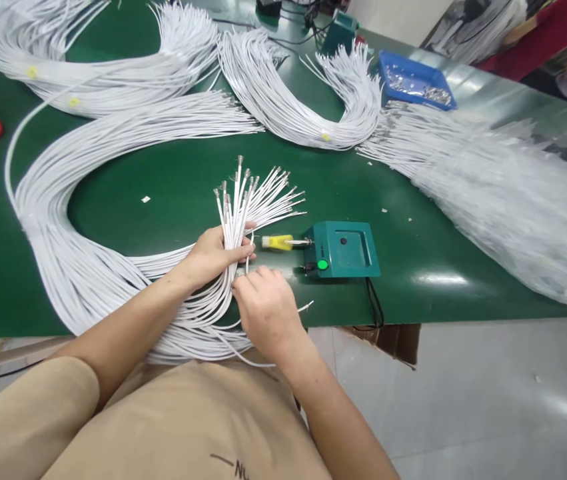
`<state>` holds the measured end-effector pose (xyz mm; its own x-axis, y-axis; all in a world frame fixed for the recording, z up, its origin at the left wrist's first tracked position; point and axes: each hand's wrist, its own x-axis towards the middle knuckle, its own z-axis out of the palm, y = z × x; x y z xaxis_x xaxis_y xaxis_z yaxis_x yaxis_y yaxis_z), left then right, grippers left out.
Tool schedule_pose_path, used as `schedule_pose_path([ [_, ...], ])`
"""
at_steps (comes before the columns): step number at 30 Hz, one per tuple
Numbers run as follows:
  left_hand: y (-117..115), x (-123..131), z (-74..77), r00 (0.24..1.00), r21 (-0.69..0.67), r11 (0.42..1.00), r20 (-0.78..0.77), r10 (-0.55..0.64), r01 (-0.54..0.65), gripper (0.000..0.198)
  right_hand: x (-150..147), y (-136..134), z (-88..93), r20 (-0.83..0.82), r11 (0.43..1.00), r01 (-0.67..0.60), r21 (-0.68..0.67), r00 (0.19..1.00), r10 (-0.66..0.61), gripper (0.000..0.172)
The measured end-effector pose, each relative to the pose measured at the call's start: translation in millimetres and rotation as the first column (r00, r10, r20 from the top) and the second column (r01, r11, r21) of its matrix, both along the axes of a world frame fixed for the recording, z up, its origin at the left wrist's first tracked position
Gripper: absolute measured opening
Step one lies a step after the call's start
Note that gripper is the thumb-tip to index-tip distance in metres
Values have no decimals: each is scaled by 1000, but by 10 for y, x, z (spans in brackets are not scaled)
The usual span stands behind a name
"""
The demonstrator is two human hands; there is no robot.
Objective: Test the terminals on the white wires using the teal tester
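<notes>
White wires (234, 219), left fingers (240, 254) closed around them, right fingers (262, 288) pinching one

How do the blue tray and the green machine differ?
The blue tray is open, holding small shiny pieces; the green machine is boxy, with a yellow piece jutting out. The machine sits near the right hand; the tray lies farther off. Both have roughly rectangular outlines.

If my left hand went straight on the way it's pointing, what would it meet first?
Past the white wires your left hand holds, probably the yellow piece on the teal machine, though depth is unclear.
</notes>
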<state>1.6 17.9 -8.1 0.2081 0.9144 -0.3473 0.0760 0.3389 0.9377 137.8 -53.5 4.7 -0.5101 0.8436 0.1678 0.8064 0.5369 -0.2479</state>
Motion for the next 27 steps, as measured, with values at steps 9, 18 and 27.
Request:
schedule_pose_path([
  [9, -113, -77, 21, 993, 13, 999, 114, 40, -42, 38, -61, -306, 171, 210, 945, 127, -302, 976, -63, 11],
  [18, -336, -39, 139, 998, 45, 999, 67, -4, 1, 37, 162, 339, 411, -557, 840, 238, -488, 656, -510, 19],
  [27, -256, -108, 115, 952, 89, 988, 289, 98, -128, 27, 44, 236, 143, -589, 732, 100, -674, 525, -615, 23],
])
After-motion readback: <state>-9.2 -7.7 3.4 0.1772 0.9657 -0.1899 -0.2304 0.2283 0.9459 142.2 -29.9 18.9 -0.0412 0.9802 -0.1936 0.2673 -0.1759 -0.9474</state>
